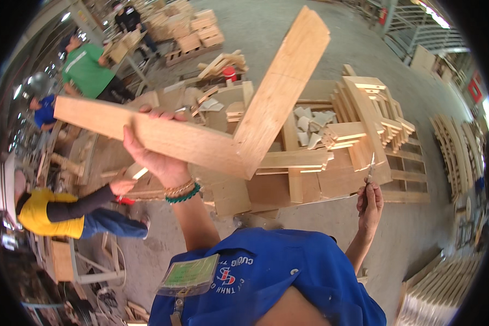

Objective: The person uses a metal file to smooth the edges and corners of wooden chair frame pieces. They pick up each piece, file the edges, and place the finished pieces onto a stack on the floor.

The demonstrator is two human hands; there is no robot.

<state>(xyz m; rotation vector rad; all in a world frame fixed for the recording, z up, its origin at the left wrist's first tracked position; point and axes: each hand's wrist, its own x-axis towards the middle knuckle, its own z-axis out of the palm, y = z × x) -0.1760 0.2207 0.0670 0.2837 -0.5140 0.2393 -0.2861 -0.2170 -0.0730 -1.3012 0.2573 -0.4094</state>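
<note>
My left hand [156, 157] is closed around one leg of an angled wooden piece [280, 81], made of two flat boards meeting at a mitred corner. It is held up in front of me, one leg pointing left and the other up and away. Lower on the right, my right hand [370, 205] grips a slim tool with a narrow pointed metal blade [371, 165], pointing away from me; its exact kind is too small to tell. Beyond the hands stands a worktable [337, 182] partly covered with cardboard.
Stacked wooden pieces [364, 108] fill the table's right side, near white scraps [312, 127] and a red container [229, 73]. A person in yellow [54, 209] works close on the left, with a person in green [87, 68] farther off. Slatted wood [451, 157] stands at right.
</note>
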